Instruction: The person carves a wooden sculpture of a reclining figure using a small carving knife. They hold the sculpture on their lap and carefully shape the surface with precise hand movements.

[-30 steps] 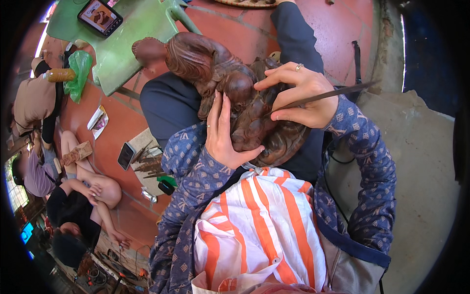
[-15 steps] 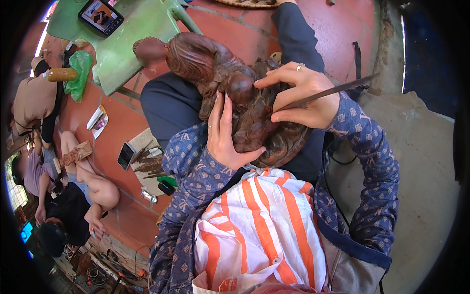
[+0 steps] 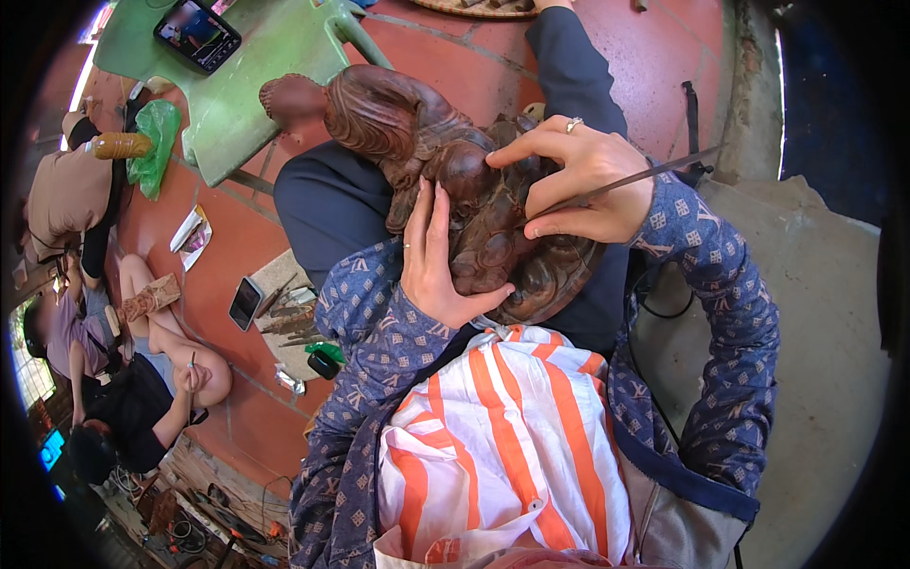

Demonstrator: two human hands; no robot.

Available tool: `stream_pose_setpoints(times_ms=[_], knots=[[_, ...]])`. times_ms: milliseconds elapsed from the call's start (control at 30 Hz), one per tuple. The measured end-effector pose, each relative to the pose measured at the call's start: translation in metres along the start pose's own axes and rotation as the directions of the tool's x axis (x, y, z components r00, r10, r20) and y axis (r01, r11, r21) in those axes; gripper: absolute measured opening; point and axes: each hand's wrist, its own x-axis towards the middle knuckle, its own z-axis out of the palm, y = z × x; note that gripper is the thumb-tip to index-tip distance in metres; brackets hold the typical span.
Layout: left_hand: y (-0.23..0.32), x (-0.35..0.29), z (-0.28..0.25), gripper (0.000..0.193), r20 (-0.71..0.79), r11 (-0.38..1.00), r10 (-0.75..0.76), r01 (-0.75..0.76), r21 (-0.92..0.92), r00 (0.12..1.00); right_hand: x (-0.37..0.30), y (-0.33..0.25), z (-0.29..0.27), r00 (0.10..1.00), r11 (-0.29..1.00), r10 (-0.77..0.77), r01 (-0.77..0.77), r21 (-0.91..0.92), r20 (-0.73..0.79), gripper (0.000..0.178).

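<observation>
Beside a green chair [image 3: 237, 109], across the person's dark-trousered legs [image 3: 327, 194], lies a carved wooden figure [image 3: 463, 175]. The left hand [image 3: 438, 270] rests against it, fingers straight, thumb spread. The right hand [image 3: 597, 185] pinches a slender dark tool [image 3: 654, 172], index fingertip touching the figure's rounded bulge.

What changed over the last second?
The right elbow drifted slightly rightward; the right hand kept the thin tool. The co-worker in black shifted left and up in view. The phone on the green chair shows another image. Left hand and wooden statue: essentially unchanged.
</observation>
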Motion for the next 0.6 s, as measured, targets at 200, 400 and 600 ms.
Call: stream_pose_setpoints(times_ms=[200,400,600], knots=[[-0.001,0.000,0.001,0.125,-0.006,1.000,0.008,-0.008,0.000,1.000,0.001,0.017,-0.005,0.993,0.994,-0.108,0.107,0.023,0.046,0.016],[-0.002,0.000,0.001,0.126,-0.001,1.000,0.008,-0.008,0.001,1.000,-0.002,0.010,-0.005,0.999,0.994,0.019,-0.022,0.108,0.026,0.015],[-0.001,-0.001,0.001,0.126,0.000,1.000,0.005,-0.005,0.003,1.000,-0.006,-0.009,0.009,0.990,0.993,0.119,-0.116,0.034,-0.077,0.014]])
